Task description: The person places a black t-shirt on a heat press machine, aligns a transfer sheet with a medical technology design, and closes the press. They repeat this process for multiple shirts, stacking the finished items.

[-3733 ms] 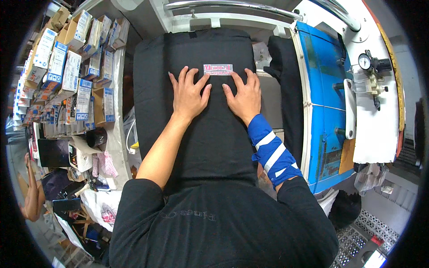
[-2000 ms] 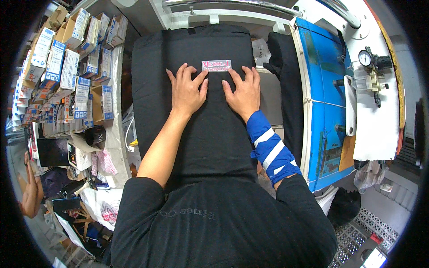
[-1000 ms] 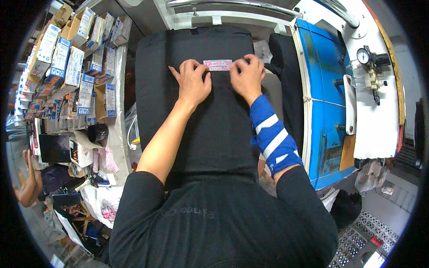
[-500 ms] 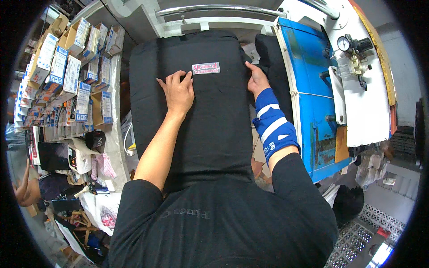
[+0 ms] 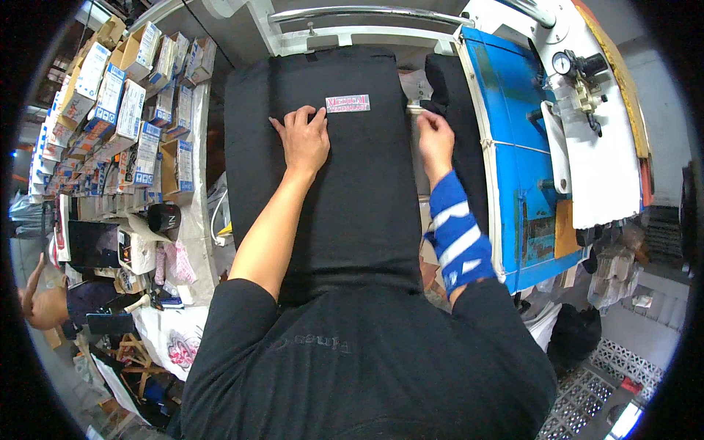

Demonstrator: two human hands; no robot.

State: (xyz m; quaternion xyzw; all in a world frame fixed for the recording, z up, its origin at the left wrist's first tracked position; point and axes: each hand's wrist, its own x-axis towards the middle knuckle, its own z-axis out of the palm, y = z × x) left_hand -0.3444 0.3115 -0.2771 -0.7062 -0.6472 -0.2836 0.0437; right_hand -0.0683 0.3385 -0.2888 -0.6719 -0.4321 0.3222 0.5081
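A black cloth panel (image 5: 352,198) lies flat in front of me, stretched over a long board-like shape. On its upper part sits a small white rectangular label (image 5: 347,103) with reddish lettering. My left hand (image 5: 305,139) rests on the cloth, fingers spread, fingertips just beside the label's left end. My right hand (image 5: 436,139) is past the panel's right edge, its fingers curled closed beside a second strip of black cloth (image 5: 460,147). Whatever those fingers may grip is too hidden to make out. A blue and white striped sleeve (image 5: 456,227) covers the right forearm.
At left, a table (image 5: 204,242) carries rows of small cardboard boxes (image 5: 132,110). Right of me stands a blue machine plate (image 5: 517,117) with a pressure gauge (image 5: 562,64) beyond it. A metal bar (image 5: 367,12) crosses the far side. Another person (image 5: 51,301) is at far left.
My right hand has left the panel's right edge, moved slightly right and down, and closed its fingers. The left hand stays by the label. The whole view has shifted slightly.
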